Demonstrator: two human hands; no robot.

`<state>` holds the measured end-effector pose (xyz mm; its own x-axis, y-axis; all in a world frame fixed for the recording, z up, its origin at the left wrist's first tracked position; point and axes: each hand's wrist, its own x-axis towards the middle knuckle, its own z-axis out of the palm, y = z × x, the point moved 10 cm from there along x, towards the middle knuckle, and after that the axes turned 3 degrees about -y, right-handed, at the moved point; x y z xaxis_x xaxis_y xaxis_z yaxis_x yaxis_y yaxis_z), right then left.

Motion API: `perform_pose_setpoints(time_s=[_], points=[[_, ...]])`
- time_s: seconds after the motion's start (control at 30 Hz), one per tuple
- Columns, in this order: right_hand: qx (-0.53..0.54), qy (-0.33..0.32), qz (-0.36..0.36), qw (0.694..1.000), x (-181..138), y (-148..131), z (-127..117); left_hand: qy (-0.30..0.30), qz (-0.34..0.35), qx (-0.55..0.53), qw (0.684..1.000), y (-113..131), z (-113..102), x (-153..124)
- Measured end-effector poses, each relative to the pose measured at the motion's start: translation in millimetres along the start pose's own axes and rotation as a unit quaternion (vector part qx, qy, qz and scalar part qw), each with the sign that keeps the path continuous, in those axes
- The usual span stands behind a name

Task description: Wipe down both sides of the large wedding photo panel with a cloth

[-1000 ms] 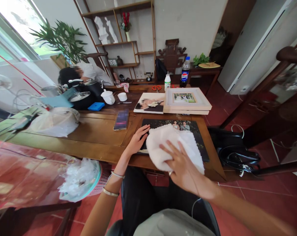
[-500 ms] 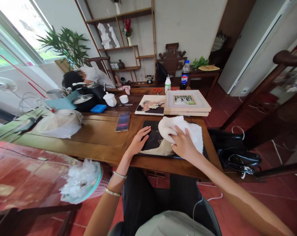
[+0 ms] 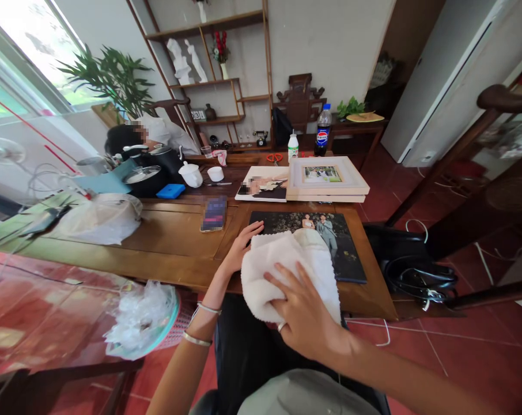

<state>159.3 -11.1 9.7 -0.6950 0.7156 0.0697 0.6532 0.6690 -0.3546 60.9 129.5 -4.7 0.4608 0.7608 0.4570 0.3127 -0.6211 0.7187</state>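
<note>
A dark photo panel [image 3: 350, 253] with two people pictured on it lies flat at the table's near edge. My left hand [image 3: 239, 249] rests at its left edge, fingers stretched out and holding nothing. In my right hand [image 3: 306, 314] is a fluffy white towel [image 3: 263, 259], folded and bunched under the spread fingers. The towel hides the lower left part of the panel and hangs past its near edge, toward my lap. Whether it presses on the panel there, I cannot tell.
Behind the panel lie a portrait print [image 3: 261, 184] and stacked pale frames [image 3: 356, 184]. A phone [image 3: 214, 213] is to the left. A cola bottle [image 3: 322, 132], white bottle [image 3: 292, 147] and red-handled scissors [image 3: 274, 157] stand farther back. Another person [image 3: 166, 132] leans beyond the pots.
My right hand has drawn the towel toward me and slightly left, uncovering the pictured couple and the panel's right side. The pale smear at the near edge is out of sight. My left hand stays nearly still.
</note>
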Motion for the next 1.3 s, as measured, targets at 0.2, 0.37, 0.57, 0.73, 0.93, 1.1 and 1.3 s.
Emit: perform_pose_setpoints(time_s=[0.2,0.37,0.57,0.73,0.93,1.1,1.3], points=[[-0.023,0.037,0.088,0.995,23.3,74.4,-37.6,0.015,-0.058,0.038,0.998,-9.4,2.3,1.9],[-0.030,0.047,0.092,0.994,72.6,111.4,-63.2,0.019,-0.056,0.050,0.997,-11.2,2.1,2.7],[-0.034,0.121,0.094,0.988,135.7,110.9,-62.9,0.027,-0.064,0.050,0.996,-19.7,0.3,1.3],[-0.026,0.132,0.071,0.988,129.9,104.9,-57.2,0.030,-0.067,0.047,0.996,-20.3,-0.7,0.6],[0.022,0.149,0.094,0.984,58.5,154.6,-74.9,0.022,-0.064,0.044,0.997,-13.2,0.9,1.3],[-0.035,0.170,0.171,0.970,12.0,191.4,-86.0,0.017,-0.054,0.050,0.997,-10.9,1.6,2.6],[-0.105,0.129,0.107,0.980,-1.3,105.9,-51.6,0.020,-0.048,0.054,0.997,-9.8,1.5,2.8]])
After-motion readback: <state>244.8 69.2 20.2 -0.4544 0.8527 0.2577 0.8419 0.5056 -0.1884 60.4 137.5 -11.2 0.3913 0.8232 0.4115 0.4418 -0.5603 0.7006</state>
